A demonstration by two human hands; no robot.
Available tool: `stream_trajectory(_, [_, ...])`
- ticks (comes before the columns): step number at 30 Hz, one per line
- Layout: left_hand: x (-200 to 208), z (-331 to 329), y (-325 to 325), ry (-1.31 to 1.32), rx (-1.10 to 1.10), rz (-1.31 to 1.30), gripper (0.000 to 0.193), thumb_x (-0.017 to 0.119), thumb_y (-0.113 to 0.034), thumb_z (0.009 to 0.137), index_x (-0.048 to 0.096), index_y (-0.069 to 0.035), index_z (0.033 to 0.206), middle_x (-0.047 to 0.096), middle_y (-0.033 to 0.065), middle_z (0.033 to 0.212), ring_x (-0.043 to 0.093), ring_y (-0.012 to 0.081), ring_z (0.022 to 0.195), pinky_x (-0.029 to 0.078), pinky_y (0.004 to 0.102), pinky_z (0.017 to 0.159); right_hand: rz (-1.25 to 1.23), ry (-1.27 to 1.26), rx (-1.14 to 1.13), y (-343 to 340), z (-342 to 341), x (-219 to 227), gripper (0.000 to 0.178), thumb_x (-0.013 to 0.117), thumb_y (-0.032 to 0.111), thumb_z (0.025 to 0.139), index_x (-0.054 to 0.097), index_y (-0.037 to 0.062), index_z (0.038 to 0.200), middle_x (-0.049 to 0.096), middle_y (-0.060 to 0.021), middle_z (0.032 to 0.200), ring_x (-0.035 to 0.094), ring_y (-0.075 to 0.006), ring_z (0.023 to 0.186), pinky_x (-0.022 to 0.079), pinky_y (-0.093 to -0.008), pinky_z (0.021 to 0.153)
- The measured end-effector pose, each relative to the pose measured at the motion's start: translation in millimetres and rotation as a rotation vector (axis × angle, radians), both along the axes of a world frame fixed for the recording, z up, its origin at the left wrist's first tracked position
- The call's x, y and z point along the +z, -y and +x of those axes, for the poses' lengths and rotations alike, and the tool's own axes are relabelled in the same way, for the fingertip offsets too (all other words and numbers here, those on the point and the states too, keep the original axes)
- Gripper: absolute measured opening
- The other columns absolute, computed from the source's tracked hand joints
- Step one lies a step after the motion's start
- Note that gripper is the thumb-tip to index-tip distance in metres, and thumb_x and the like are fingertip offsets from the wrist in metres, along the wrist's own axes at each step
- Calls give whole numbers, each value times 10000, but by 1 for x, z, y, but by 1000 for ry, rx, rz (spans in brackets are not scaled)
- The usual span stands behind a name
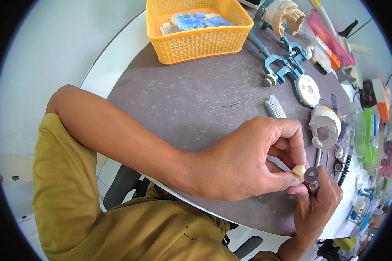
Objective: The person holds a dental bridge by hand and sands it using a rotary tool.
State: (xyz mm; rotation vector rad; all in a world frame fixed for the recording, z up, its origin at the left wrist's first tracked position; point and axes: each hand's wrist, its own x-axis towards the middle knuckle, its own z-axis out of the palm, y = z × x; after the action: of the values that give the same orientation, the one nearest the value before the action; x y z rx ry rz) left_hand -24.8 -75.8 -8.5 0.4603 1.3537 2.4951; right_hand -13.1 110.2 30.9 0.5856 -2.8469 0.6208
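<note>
Between the thumb and index finger of my left hand (235, 161) is a small cream-coloured dental crown (298, 171). My right hand (316, 206) grips a slim metal rotary handpiece (313, 187), whose tip carries a round purple disc (311, 174). The disc stands right beside the crown; whether they touch I cannot tell. Both hands come close together over the grey-brown tabletop (196, 95). A white plaster dental model (326, 128) lies just beyond them on the right, and a white-bristled brush (274, 106) lies partly behind my left hand.
At the far side stands a yellow basket (200, 45) with blue dental impressions (191, 21) inside. A blue-green articulator (285, 61) bearing a plaster cast (287, 17) occupies the far right. Along the right edge are a pink tray (331, 35), a green container (368, 137) and several small tools.
</note>
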Motion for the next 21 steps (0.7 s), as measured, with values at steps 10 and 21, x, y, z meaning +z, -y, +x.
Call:
stream_trajectory(10, [0, 0, -1, 4, -4, 13, 221, 674, 43, 785, 468, 3, 854, 599, 70, 825, 613, 110, 810, 539, 253, 763, -25, 7, 3, -2, 0, -2, 619, 696, 560, 722, 429, 2, 698, 305, -61, 551, 284, -197, 504, 245, -320, 468])
stream_trajectory(21, [0, -1, -2, -20, 6, 12, 216, 665, 52, 787, 465, 9, 856, 601, 74, 830, 612, 108, 806, 539, 251, 760, -22, 2, -21, -3, 0, -2, 637, 705, 578, 691, 433, 3, 705, 315, -54, 548, 278, -173, 515, 244, -311, 466])
